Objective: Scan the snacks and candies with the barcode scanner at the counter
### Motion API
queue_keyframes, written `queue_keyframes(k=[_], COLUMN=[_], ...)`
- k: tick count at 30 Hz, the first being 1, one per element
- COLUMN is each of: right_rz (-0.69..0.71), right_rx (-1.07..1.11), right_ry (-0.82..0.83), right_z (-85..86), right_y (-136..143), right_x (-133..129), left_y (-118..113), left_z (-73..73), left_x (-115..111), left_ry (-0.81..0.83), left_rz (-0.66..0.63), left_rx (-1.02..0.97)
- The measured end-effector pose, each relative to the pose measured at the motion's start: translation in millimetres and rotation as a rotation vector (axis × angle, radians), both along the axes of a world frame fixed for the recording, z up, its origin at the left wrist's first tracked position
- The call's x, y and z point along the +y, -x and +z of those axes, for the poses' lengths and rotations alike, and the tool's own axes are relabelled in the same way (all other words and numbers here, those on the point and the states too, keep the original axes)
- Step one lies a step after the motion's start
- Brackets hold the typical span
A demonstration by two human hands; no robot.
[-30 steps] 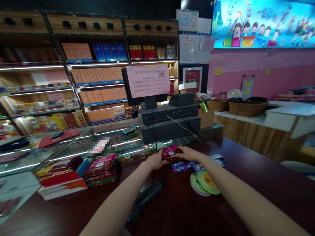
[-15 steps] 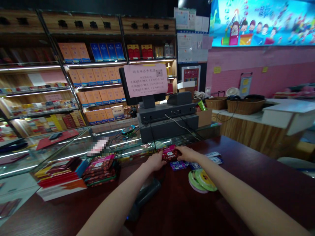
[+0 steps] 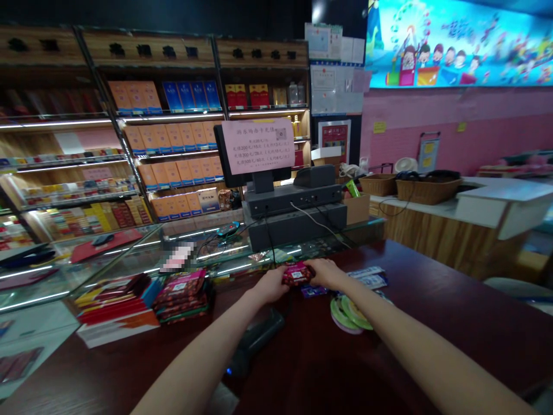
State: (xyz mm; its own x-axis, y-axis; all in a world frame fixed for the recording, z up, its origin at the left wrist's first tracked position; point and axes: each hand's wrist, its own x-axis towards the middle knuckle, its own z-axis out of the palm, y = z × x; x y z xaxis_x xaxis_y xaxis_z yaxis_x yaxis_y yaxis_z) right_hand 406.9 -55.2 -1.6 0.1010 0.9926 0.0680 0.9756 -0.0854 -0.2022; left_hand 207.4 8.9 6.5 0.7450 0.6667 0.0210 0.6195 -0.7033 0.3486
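Observation:
Both hands grip a dark red and pink snack packet (image 3: 298, 273) above the far part of the brown counter. My left hand (image 3: 273, 283) is closed on its left end, and my right hand (image 3: 325, 273) is closed on its right end. Purple packets (image 3: 314, 290) lie just under and beside it. Blue and white packets (image 3: 369, 277) lie right of my right hand. Green round packs (image 3: 348, 314) sit partly behind my right forearm. A stack of similar dark red packets (image 3: 184, 295) stands to the left.
A dark handheld scanner (image 3: 261, 334) lies near my left forearm. An open box of red and yellow packs (image 3: 118, 328) stands at the left. The cash register (image 3: 298, 202) with a pink paper sign (image 3: 259, 147) rises behind a glass case (image 3: 216, 248).
The packet has turned slightly and its ends are more covered by my fingers. Both hands stay on it. The view has shifted a little.

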Motion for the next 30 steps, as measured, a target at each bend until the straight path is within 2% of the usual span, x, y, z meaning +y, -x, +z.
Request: queue_keyframes(k=[7, 15, 25, 30], right_rz=[-0.003, 0.067, 0.170, 0.242], right_rx=[0.035, 0.182, 0.386, 0.464], right_ry=[-0.060, -0.224, -0.521, -0.632], right_z=[3.5, 6.2, -9.6, -13.0], right_y=[20, 53, 104, 131], right_x=[-9, -22, -7, 0], left_y=[23, 71, 135, 164], left_z=[1.8, 9.6, -0.7, 1.6], left_x=[-1, -11, -9, -14], left_ry=[0.011, 0.068, 0.089, 0.065], left_rz=[-0.010, -0.012, -0.028, 0.013], left_rx=[-0.141, -0.328, -0.650, -0.682])
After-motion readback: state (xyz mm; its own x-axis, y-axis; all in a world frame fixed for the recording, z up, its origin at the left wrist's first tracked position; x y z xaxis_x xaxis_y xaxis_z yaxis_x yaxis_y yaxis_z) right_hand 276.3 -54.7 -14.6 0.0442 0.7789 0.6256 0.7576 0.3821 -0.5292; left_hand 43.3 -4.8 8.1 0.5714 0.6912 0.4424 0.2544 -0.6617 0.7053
